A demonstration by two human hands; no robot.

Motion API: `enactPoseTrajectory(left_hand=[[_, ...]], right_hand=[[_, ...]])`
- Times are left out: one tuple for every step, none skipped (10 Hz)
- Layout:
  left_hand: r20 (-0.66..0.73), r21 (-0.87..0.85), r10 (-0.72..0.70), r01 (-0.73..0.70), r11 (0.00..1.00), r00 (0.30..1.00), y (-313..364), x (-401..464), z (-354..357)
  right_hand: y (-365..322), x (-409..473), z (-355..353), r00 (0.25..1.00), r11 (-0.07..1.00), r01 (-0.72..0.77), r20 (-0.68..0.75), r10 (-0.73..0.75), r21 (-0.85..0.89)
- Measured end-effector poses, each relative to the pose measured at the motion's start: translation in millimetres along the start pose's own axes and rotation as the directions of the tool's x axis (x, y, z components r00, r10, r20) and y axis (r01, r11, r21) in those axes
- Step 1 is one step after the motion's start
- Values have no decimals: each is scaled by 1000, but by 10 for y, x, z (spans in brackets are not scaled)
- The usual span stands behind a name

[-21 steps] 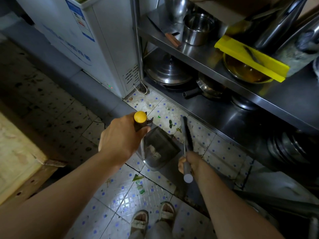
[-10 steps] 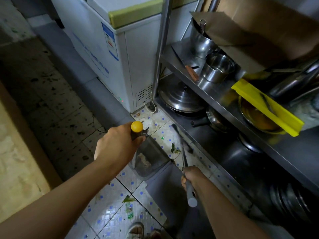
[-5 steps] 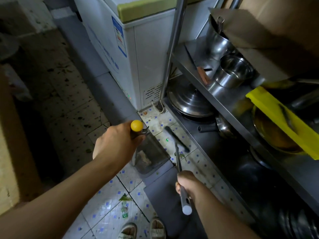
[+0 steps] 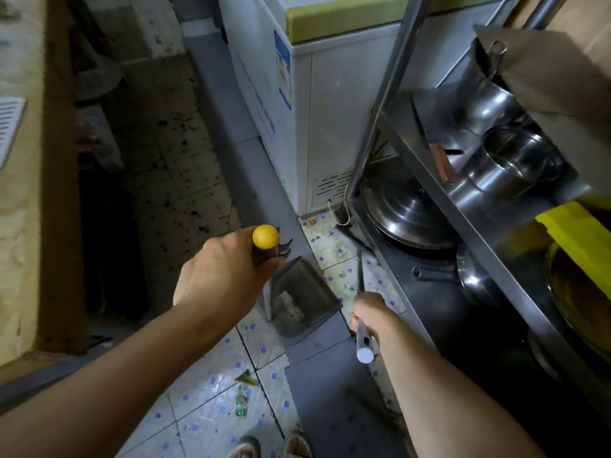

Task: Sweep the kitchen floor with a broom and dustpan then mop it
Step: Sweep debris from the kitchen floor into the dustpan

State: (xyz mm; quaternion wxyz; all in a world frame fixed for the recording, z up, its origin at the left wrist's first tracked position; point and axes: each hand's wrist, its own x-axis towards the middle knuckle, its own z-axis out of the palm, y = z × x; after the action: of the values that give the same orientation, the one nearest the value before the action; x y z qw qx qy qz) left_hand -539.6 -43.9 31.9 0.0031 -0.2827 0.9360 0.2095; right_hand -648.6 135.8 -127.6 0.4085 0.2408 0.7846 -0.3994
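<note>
My left hand (image 4: 221,279) grips the long dustpan handle just under its yellow knob (image 4: 265,236). The dark dustpan (image 4: 302,297) stands on the tiled floor (image 4: 205,401) below, with a lump of debris inside it. My right hand (image 4: 372,314) grips the grey broom handle (image 4: 363,343), whose white end cap points toward me. The broom shaft (image 4: 360,272) runs forward along the foot of the steel rack; its head is hard to make out near the rack's corner. Green scraps (image 4: 243,388) lie on the tiles in front of my feet.
A white chest freezer (image 4: 297,104) stands ahead. A steel rack (image 4: 463,206) on the right holds pots, lids and a yellow board (image 4: 575,239). A grey raised strip (image 4: 231,140) runs along the freezer. A beige cabinet (image 4: 23,180) fills the left side.
The view has tilted up and I have shifted forward. The broom has moved right toward the rack's foot, and the dustpan with my left hand has kept beside it.
</note>
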Motion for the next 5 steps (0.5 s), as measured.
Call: enactPoseTrajectory(left_hand=[[1,-7,8,-8,1000,1000,21,-22,43],[6,-25,17,-17,1000,1000,52,-64,21],[14,-41,21,-20,999,1000,33,-136,-61],[11,-58,13,-12,998,1000,-30,-205,-155],[3,-63,-11,11,998,1000,-118,-235,-204]], right_hand=[[233,104,120,999,992,-40,-12,39,-121],[491,-20,135,993,968,-117,-42,110,-220],[669,-178,53,991,951,-134,-37,129,-277],[670,-298,21,991,963,-131,-57,121,-237],[616,-360,106,993,954,-113,-46,104,-276]])
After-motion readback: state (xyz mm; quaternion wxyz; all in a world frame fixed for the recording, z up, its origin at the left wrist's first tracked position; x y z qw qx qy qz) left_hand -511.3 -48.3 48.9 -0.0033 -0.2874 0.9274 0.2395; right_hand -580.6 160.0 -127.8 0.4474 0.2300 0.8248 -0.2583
